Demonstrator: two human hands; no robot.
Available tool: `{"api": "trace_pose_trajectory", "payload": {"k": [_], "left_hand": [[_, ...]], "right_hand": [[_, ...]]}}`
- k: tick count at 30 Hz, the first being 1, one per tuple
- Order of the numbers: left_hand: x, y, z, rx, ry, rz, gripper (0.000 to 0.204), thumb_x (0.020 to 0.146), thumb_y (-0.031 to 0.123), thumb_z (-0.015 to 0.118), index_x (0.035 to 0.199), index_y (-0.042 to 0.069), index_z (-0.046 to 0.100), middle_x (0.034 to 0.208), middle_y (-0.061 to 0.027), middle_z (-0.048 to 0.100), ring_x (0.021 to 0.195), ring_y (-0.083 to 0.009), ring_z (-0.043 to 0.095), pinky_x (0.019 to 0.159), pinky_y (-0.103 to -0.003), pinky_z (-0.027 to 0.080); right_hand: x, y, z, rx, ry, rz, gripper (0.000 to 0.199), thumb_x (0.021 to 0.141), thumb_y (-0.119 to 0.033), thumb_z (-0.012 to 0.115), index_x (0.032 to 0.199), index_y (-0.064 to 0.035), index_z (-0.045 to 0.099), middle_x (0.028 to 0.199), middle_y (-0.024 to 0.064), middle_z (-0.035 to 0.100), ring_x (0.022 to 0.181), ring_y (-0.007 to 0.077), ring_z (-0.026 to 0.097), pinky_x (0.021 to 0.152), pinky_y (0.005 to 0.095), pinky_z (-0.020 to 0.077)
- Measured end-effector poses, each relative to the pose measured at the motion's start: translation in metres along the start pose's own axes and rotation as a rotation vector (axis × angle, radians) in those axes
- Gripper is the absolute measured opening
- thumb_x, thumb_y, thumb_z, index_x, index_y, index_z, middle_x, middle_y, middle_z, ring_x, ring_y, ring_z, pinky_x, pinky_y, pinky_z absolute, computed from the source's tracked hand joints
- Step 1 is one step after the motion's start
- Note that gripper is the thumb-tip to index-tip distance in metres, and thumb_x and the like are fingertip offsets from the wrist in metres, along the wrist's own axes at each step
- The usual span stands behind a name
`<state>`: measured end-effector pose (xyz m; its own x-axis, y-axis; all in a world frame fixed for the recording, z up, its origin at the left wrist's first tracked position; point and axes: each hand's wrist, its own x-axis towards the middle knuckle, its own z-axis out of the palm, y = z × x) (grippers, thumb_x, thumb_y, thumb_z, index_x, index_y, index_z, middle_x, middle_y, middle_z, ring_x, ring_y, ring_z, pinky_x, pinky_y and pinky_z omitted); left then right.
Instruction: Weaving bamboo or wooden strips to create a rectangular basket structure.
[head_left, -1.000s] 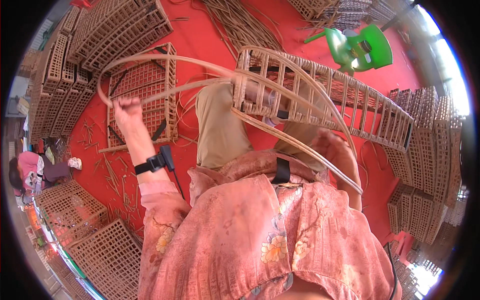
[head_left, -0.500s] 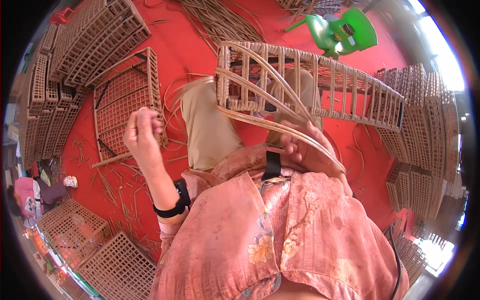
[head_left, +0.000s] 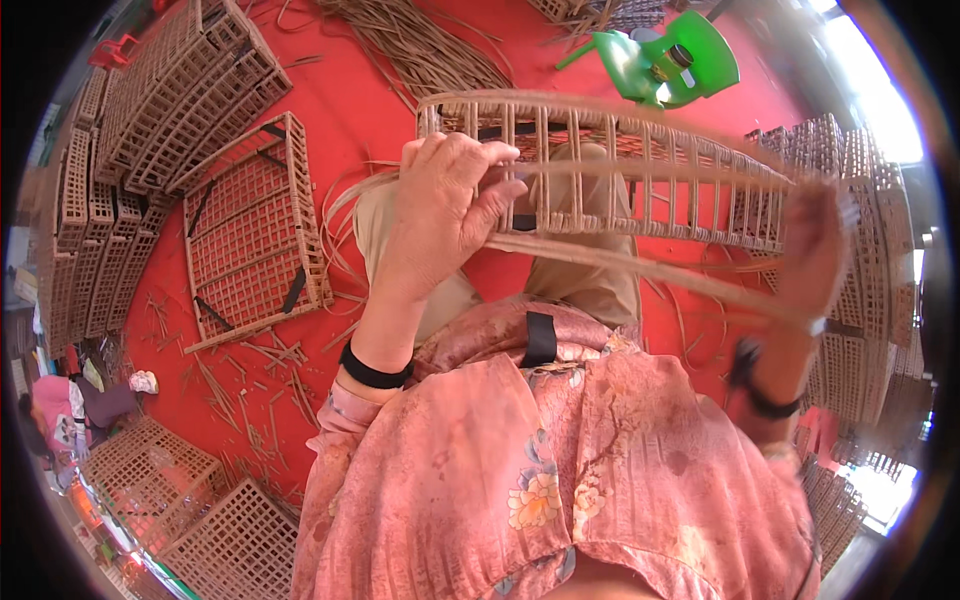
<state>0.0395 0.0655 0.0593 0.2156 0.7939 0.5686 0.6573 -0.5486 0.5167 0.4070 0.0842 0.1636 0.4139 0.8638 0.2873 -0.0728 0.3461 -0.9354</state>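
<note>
A long, narrow woven rattan frame (head_left: 625,215), with open slats and a wrapped rim, lies across my knees. My left hand (head_left: 440,205) is at its left end, thumb and forefinger closed on a pale rattan strip (head_left: 650,172) and covering that corner. Far to the right, my right hand (head_left: 815,255) is smeared by motion. The strip runs out to it nearly straight, and a second length of rattan (head_left: 640,265) passes below the frame to the same hand. Exactly how the right fingers grip them is blurred.
Finished-looking lattice panels (head_left: 190,90) are stacked at the far left, and more stacks (head_left: 860,270) rise at right. One panel (head_left: 245,235) lies on the red floor beside offcuts (head_left: 240,400). Loose strips (head_left: 430,50) and a green plastic chair (head_left: 710,60) holding a jar are ahead.
My left hand has moved right and forward onto the frame's left end. My right hand has swung out to the right, drawing the rattan strips from loose curves into long, straighter lines.
</note>
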Motion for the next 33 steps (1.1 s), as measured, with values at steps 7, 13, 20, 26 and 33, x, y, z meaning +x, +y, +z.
{"api": "trace_pose_trajectory", "payload": {"k": [7, 13, 20, 26, 33], "left_hand": [[0.022, -0.005, 0.002, -0.048, 0.018, -0.034, 0.045, 0.092, 0.038, 0.066, 0.122, 0.004, 0.063, 0.112, -0.0122, 0.062, 0.103, -0.0263, 0.061, 0.095, -0.039, 0.042], [0.072, -0.069, -0.005, -0.637, 0.151, -0.241, 0.065, 0.099, 0.037, 0.058, 0.147, 0.000, 0.033, 0.143, -0.0307, 0.042, 0.122, -0.0334, 0.057, 0.104, -0.040, 0.047], [0.061, -0.180, -0.091, -1.469, 0.900, -0.943, 0.058, 0.099, 0.028, 0.060, 0.135, -0.012, 0.037, 0.126, -0.0315, 0.056, 0.113, -0.0320, 0.062, 0.081, -0.035, 0.058], [0.003, -0.096, -0.080, -1.084, 0.555, -0.357, 0.065, 0.092, 0.036, 0.069, 0.137, -0.003, 0.044, 0.130, -0.0174, 0.057, 0.114, -0.0256, 0.060, 0.091, -0.035, 0.050], [-0.014, 0.018, -0.042, 0.113, -0.120, -0.078, 0.105, 0.064, 0.053, 0.082, 0.148, 0.009, 0.038, 0.149, -0.0157, 0.038, 0.134, -0.0335, 0.040, 0.110, -0.046, 0.035]], "right_hand": [[0.174, 0.017, 0.037, -0.052, 0.028, 0.024, 0.014, 0.095, -0.016, 0.065, 0.100, -0.0026, 0.065, 0.078, 0.0003, 0.062, 0.068, 0.0115, 0.060, 0.057, 0.0234, 0.0473], [0.126, 0.120, 0.011, 0.206, 0.000, 0.513, 0.015, 0.094, -0.018, 0.069, 0.095, -0.0030, 0.064, 0.075, 0.0004, 0.060, 0.062, 0.0067, 0.056, 0.051, 0.0190, 0.0422], [0.084, 0.115, -0.009, 0.402, -0.278, 0.627, 0.024, 0.092, -0.009, 0.066, 0.111, 0.0027, 0.058, 0.070, -0.0021, 0.050, 0.056, 0.0083, 0.048, 0.050, 0.0207, 0.0403], [0.074, 0.131, -0.027, 0.510, -0.076, 0.445, 0.012, 0.090, 0.000, 0.062, 0.101, 0.0016, 0.060, 0.095, 0.0133, 0.069, 0.078, 0.0212, 0.067, 0.063, 0.0274, 0.0568], [0.063, 0.120, -0.051, 0.826, -0.243, 0.483, 0.021, 0.094, 0.002, 0.056, 0.114, 0.0066, 0.057, 0.101, 0.0167, 0.068, 0.089, 0.0232, 0.068, 0.068, 0.0278, 0.0584]]}}
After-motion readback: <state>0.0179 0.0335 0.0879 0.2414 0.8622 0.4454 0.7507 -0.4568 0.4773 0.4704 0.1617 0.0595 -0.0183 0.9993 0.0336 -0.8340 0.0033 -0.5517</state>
